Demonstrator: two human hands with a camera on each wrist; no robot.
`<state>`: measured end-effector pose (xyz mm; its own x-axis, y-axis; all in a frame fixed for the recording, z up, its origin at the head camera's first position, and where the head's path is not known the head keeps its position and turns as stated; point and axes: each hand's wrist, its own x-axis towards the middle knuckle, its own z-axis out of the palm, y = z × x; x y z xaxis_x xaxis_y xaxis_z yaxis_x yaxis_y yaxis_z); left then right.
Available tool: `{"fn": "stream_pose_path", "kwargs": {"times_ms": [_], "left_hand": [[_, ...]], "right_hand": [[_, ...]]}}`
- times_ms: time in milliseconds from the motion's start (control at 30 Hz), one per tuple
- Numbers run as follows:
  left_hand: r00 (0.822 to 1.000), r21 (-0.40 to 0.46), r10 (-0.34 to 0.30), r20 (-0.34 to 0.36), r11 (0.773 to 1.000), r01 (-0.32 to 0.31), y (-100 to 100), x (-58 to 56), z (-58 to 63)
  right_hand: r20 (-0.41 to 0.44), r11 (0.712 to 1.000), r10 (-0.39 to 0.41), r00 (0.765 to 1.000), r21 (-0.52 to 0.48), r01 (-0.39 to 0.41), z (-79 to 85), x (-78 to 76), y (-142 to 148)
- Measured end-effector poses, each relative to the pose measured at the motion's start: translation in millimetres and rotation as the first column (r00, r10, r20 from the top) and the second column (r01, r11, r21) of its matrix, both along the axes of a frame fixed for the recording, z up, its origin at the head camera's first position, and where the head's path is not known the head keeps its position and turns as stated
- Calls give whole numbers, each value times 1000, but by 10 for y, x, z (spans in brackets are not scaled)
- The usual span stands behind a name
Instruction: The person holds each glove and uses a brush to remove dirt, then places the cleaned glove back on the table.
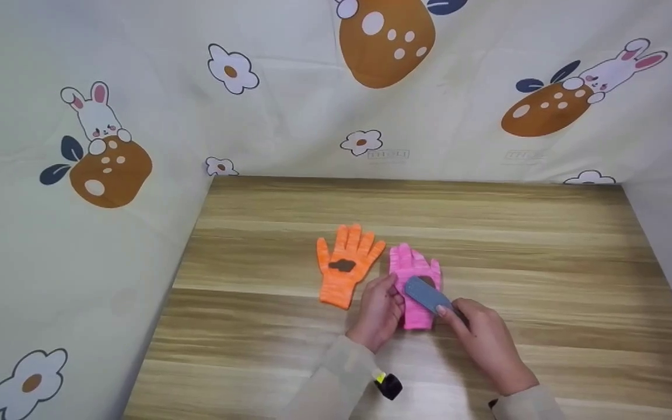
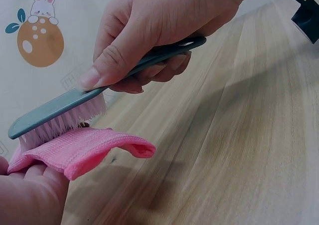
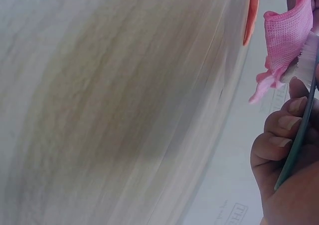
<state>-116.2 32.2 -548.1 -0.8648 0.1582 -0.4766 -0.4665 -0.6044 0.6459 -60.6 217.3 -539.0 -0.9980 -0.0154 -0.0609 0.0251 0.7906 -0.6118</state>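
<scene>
My right hand (image 1: 485,338) grips the handle of a blue-grey scrub brush (image 1: 426,294), thumb along its back. White bristles show under the head in the left wrist view, resting on a pink knit glove (image 1: 409,265). Beside the brush head, part of a dark brown patch shows on the glove. From the left side my left hand (image 1: 380,312) holds the glove, its fingers underneath and the thumb at the edge. In the left wrist view the glove's cuff (image 2: 137,147) stands raised off the table.
An orange glove (image 1: 342,286) with a brown patch lies flat to the left on the wood-grain table (image 1: 242,350). Cloth walls (image 1: 289,116) printed with rabbits and flowers stand at the back and sides. A small black object (image 1: 391,386) sits by the left sleeve.
</scene>
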Motion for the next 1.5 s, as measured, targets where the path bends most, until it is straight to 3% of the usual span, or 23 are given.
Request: {"fn": "stream_pose_path", "kwargs": {"times_ms": [333,833,1100,1267,1367,1500], "left_hand": [[1000,22,-2,4,1000,2,-15,13,17],[1000,39,16,10,999,-16,-50,6,-26],[999,32,31,9,999,-32,-60,1,-31],[1000,43,16,-24,999,-15,-40,33,-16],[999,69,7,-44,998,-4,-33,49,-3],[998,111,47,-47,993,-42,-46,57,-5]], "right_hand": [[-42,1000,10,999,8,-9,-2,25,24],[-8,1000,4,1000,9,-4,-42,32,73],[-31,996,-40,999,-84,37,82,-78,-45],[-118,999,5,993,-50,-11,72,-95,-163],[-112,999,26,993,-38,-30,50,-90,-203],[-85,999,29,996,-14,-31,30,-83,-216]]}}
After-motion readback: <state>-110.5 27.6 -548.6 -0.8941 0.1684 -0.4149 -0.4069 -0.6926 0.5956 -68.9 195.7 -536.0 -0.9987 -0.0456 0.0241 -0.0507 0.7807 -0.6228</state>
